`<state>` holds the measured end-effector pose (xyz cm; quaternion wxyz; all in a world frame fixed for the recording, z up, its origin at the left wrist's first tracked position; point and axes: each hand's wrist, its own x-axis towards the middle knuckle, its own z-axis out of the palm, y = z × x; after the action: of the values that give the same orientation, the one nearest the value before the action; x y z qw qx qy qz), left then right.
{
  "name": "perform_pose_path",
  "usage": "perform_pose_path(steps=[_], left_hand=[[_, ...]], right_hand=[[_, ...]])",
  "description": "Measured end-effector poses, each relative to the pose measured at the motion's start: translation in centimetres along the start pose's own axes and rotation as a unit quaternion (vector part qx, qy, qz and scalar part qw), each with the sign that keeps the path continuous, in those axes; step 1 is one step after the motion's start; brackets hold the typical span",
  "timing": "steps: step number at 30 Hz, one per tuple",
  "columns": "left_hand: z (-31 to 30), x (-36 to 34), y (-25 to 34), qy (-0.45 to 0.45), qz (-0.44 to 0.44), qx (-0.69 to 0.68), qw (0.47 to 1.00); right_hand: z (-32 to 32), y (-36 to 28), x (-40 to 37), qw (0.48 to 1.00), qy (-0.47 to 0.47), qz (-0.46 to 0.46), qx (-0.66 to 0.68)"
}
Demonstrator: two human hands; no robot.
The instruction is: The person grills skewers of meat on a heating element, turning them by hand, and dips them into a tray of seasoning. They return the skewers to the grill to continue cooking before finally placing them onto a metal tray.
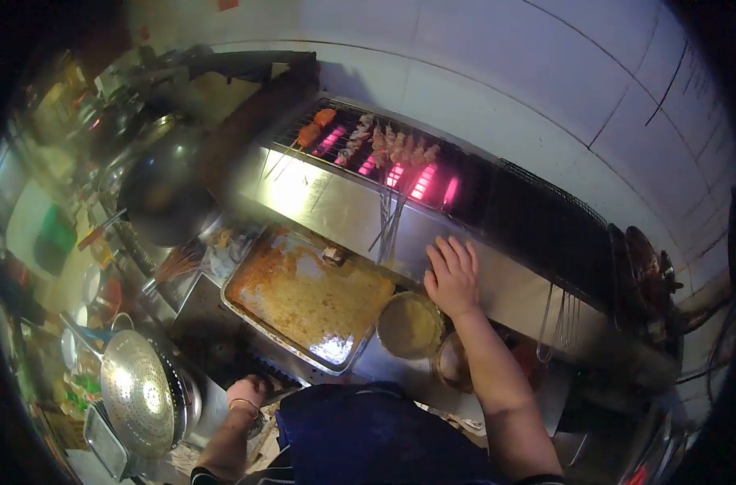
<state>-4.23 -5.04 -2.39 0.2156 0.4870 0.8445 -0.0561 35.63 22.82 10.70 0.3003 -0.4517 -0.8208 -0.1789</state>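
Note:
My right hand (454,276) is over the steel front of the grill (497,279), fingers stretched out and nothing in them. To its left, the thin handles of several meat skewers (400,152) hang over the front edge, their meat lying on the rack above glowing pink-red heat. Two orange-coloured skewers (315,128) lie at the rack's left end. My left hand (247,393), low and to the left, is curled closed beside a dark slotted edge (275,373); what is in its fingers, if anything, is hidden. A bracelet is on that wrist.
Between my hands sits a greasy metal tray (303,295) with a round container (411,325) beside it. A black wok (167,190) stands at the left, and a perforated strainer (137,394) lies lower left. Wire tongs (546,335) hang at the grill's front right.

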Motion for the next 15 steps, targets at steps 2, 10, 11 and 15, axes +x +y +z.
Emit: perform_pose_path(steps=[2, 10, 11, 15], left_hand=[[0.1, 0.0, 0.0, -0.002, 0.000, -0.001, 1.000], [0.9, 0.6, -0.5, -0.013, -0.003, 0.018, 1.000], [0.8, 0.5, -0.4, -0.015, -0.006, 0.015, 1.000], [0.4, 0.3, -0.2, -0.024, -0.012, 0.009, 1.000]], right_hand=[[0.0, 0.0, 0.0, 1.000, -0.002, -0.001, 0.001], [-0.2, -0.2, 0.1, 1.000, -0.005, -0.002, 0.006], [-0.2, -0.2, 0.1, 1.000, -0.005, -0.002, 0.006], [-0.1, -0.3, 0.1, 1.000, -0.008, 0.000, 0.002]])
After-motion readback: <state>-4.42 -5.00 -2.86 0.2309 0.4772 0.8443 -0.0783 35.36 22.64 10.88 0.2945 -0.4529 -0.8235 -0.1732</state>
